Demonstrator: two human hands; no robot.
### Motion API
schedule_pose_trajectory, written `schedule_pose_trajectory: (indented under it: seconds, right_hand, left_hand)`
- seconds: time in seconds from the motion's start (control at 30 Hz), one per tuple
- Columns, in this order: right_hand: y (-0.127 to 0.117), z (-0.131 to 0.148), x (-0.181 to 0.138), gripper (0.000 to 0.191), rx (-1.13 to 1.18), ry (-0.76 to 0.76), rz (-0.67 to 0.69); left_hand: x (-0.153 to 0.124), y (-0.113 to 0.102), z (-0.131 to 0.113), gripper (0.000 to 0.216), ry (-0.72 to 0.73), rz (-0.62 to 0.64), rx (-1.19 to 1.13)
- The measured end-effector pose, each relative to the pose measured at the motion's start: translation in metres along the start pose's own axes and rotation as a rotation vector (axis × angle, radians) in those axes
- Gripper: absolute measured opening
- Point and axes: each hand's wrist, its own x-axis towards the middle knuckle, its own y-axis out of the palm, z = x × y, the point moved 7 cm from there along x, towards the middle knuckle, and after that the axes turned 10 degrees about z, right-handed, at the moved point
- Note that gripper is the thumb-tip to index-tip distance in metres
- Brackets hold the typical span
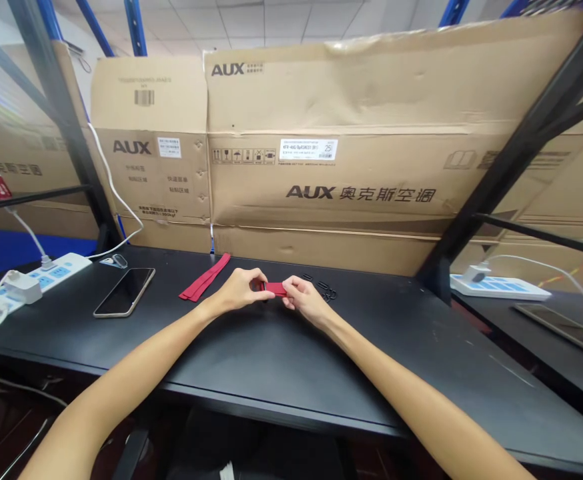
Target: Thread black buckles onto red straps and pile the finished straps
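Observation:
A short length of red webbing strap (276,289) is stretched between my two hands, just above the black table. My left hand (239,291) pinches a dark buckle (263,287) at the strap's left end, its thumb lying along the red webbing; the fingers partly hide the buckle. The strap's right end is gripped between the thumb and fingers of my right hand (306,300). Several loose black buckles (325,289) lie on the table just beyond my right hand. More red straps (204,278) lie flat, overlapping, to the left of my left hand.
A phone (125,292) lies on the table (271,373) at the left, near a white power strip (66,268) with plugs and cables. Large cardboard boxes (321,220) stand along the back edge. Another power strip (501,287) is at the right, behind a black metal frame (476,153).

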Motion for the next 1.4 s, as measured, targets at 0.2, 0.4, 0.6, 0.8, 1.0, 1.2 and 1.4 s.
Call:
schedule_pose_trajectory:
  seconds: [0.2, 0.4, 0.6, 0.8, 1.0, 1.2, 1.4]
  right_hand:
    - [0.001, -0.001, 0.001, 0.036, -0.092, -0.026, 0.000]
    - [-0.004, -0.006, 0.004, 0.030, -0.282, -0.081, -0.101]
    - [-0.020, -0.009, -0.001, 0.034, -0.769, -0.032, -0.231]
    - [0.001, -0.012, -0.005, 0.064, -1.079, 0.058, 0.051]
    - [0.005, -0.014, -0.006, 0.080, -1.090, 0.133, 0.160]
    - [0.005, -0.015, -0.006, 0.080, -1.074, 0.137, 0.159]
    - [0.005, -0.015, -0.006, 0.078, -1.067, 0.125, 0.149]
  left_hand:
    - [-0.004, 0.023, 0.011, 0.043, -0.151, 0.403, -0.263]
    - [-0.005, 0.034, 0.032, 0.040, -0.264, 0.505, -0.445]
    - [0.004, 0.023, 0.066, 0.053, -0.269, 0.075, -0.501]
    - [0.000, 0.020, 0.064, 0.072, -0.161, 0.207, 0.257]
    - [-0.002, 0.030, 0.062, 0.078, -0.133, 0.322, 0.435]
    - [-0.002, 0.029, 0.061, 0.079, -0.134, 0.314, 0.408]
    - [-0.002, 0.029, 0.060, 0.078, -0.150, 0.311, 0.369]
